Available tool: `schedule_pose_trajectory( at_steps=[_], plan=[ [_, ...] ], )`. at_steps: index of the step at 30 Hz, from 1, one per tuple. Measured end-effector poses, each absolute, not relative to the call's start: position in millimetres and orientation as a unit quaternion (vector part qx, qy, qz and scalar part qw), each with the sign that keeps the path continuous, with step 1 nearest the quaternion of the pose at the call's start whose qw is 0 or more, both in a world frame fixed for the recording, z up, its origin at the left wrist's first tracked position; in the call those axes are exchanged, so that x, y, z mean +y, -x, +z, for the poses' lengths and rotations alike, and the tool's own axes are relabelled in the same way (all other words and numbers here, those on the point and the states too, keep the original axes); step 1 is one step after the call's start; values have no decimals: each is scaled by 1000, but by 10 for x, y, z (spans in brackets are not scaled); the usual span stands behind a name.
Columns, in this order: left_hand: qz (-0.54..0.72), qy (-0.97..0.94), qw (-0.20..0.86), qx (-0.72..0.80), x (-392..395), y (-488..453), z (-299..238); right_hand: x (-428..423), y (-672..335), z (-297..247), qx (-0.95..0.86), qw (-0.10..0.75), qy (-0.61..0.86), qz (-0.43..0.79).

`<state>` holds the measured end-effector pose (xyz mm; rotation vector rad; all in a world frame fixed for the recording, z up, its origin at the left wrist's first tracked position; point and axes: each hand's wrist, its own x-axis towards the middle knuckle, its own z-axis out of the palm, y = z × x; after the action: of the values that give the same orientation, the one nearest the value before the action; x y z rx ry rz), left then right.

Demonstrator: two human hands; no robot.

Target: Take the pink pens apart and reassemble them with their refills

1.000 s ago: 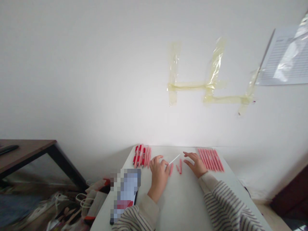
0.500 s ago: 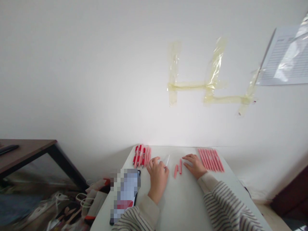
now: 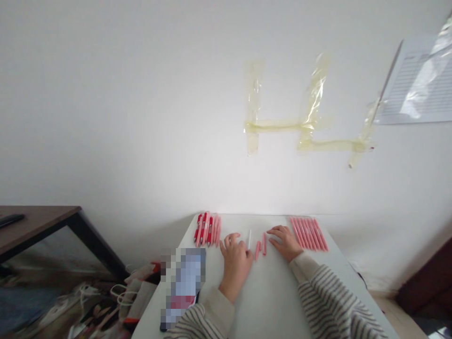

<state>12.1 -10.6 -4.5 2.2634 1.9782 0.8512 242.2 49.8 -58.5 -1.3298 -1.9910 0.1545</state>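
Note:
My left hand is over the middle of the white table, thumb and forefinger closed at the lower end of a thin white pen refill. Just right of it lie two pink pen parts: a short, tapered piece and a longer tube. My right hand rests on the tabletop with its fingers stretched toward the tube, holding nothing. A row of pink pens, some with dark red parts, lies beyond my left hand. Beyond my right wrist is a row of pink pen tubes.
A phone, its screen blurred out, lies at the left edge of the white table. A wall with yellowed tape stands behind. Left are a brown desk and a heap of bags below.
My left hand has shifted slightly right, and the white refill has moved with it, turning from slanted to nearly straight. My right hand and the pink parts stay put.

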Motion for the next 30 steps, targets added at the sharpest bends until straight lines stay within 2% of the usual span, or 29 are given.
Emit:
schedule_pose_trajectory(
  at_steps=[11,30],
  plan=[
    [281,-725,-30,628,-84,-131,-71,510,-2418,-616,-773,378,507,47],
    [289,-722,-19,628,-92,-125,-65,519,-2439,-630,-777,367,509,49]
  ],
)
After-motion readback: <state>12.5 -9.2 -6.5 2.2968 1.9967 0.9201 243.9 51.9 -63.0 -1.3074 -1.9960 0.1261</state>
